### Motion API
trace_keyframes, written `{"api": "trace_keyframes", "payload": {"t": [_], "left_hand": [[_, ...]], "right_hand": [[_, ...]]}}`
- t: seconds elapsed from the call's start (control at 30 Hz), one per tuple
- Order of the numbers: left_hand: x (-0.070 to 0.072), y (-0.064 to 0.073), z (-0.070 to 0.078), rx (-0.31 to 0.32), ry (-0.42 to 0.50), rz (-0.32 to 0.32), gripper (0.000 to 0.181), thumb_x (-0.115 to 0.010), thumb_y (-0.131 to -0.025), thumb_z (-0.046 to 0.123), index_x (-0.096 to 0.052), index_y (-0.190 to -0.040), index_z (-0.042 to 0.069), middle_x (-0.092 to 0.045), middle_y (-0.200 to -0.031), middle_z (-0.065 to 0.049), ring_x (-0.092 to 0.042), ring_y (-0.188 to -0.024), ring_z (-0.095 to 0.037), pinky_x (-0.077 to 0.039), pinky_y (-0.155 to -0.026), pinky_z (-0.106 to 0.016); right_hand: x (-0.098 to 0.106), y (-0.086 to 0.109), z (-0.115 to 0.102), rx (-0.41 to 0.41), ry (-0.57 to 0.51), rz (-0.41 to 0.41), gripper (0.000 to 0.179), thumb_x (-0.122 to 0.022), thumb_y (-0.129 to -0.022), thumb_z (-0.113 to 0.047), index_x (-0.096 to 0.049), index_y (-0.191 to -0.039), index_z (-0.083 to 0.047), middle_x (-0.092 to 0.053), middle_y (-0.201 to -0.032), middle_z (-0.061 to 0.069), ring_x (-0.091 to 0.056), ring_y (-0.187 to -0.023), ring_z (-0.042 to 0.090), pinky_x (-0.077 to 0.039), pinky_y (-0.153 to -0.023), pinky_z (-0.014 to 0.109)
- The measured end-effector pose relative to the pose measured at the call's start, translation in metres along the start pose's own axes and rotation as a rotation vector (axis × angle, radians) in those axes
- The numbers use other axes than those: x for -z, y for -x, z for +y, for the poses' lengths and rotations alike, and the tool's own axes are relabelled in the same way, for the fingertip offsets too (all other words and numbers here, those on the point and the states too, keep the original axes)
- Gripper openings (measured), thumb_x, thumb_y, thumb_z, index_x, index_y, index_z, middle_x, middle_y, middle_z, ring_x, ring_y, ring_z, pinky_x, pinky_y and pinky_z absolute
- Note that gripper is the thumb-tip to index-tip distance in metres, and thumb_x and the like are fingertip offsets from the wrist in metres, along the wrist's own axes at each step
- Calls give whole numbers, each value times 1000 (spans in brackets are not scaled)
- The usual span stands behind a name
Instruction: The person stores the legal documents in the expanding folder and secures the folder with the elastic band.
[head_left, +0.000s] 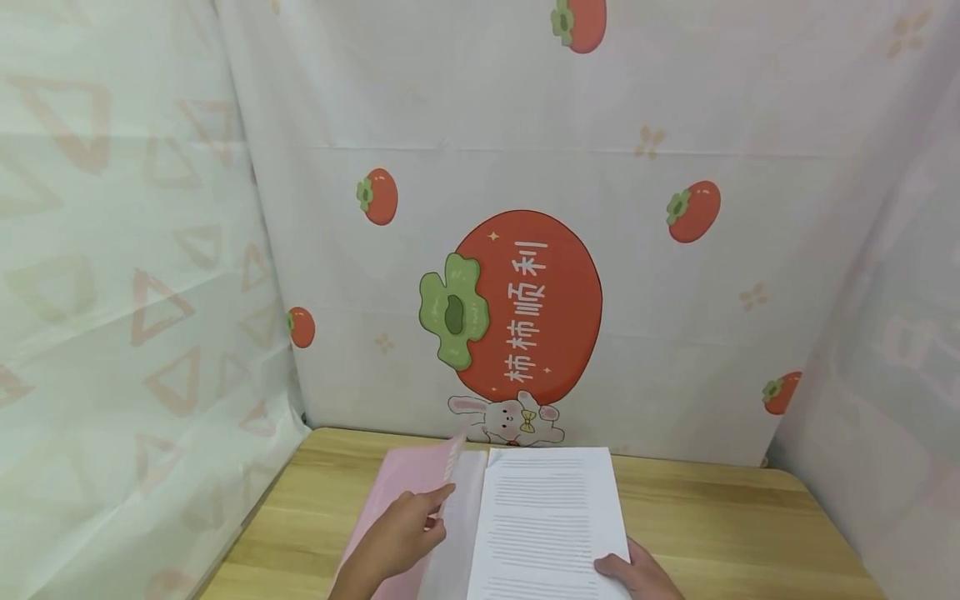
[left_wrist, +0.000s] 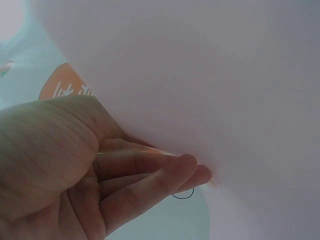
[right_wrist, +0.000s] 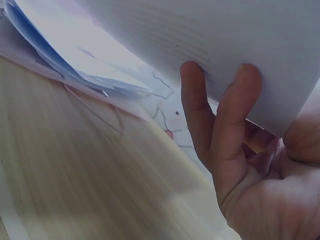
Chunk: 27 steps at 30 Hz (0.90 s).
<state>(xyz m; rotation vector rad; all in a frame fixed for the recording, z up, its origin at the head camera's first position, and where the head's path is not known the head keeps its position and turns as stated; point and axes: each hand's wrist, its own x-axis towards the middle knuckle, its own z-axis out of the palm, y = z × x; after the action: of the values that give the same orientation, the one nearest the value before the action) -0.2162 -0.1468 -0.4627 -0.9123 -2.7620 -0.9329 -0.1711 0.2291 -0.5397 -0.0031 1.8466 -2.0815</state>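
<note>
A pink folder (head_left: 397,479) with translucent inner sleeves (head_left: 467,517) lies opened out on the table in the head view. My left hand (head_left: 405,529) is at its raised pink cover, index finger stretched out along the edge. The left wrist view has the left hand (left_wrist: 65,165) pinching that pale sheet's edge, with the thumb tip hidden behind it. White printed paper (head_left: 551,517) sits over the folder's right side. My right hand (head_left: 637,571) grips the paper's lower right edge, thumb on top. Its fingers (right_wrist: 232,105) press against the printed underside in the right wrist view.
The wooden table (head_left: 697,517) reaches beyond the folder on both sides. Behind it hangs a white backdrop (head_left: 337,258) with persimmon prints, and further cloth (head_left: 112,333) encloses the left and right. Loose-edged sheets (right_wrist: 65,55) fan out beside a dangling thin cord (right_wrist: 95,112).
</note>
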Motion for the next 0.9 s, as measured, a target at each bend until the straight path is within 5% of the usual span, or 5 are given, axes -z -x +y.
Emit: {"api": "trace_keyframes", "payload": {"t": [0.6, 0.9], "left_hand": [[-3, 2, 1, 13, 14, 2, 52, -64, -84, 0, -63, -135, -7, -74, -103, -19, -71, -84, -13, -58, -71, -30], [-1, 2, 0, 13, -15, 11, 53, -65, -83, 1, -63, -136, -5, -74, -98, -14, -69, -85, -14, -57, -72, -31]], "right_hand": [[-26, -33, 4, 59, 56, -74, 62, -55, -96, -8, -30, -146, 20, -72, -110, 16, -72, -93, 30, -60, -77, 40], [-34, -46, 1, 31, -82, -107, 63, -54, -97, -8, -28, -152, 12, -68, -117, 16, -70, -99, 33, -59, -82, 46]]}}
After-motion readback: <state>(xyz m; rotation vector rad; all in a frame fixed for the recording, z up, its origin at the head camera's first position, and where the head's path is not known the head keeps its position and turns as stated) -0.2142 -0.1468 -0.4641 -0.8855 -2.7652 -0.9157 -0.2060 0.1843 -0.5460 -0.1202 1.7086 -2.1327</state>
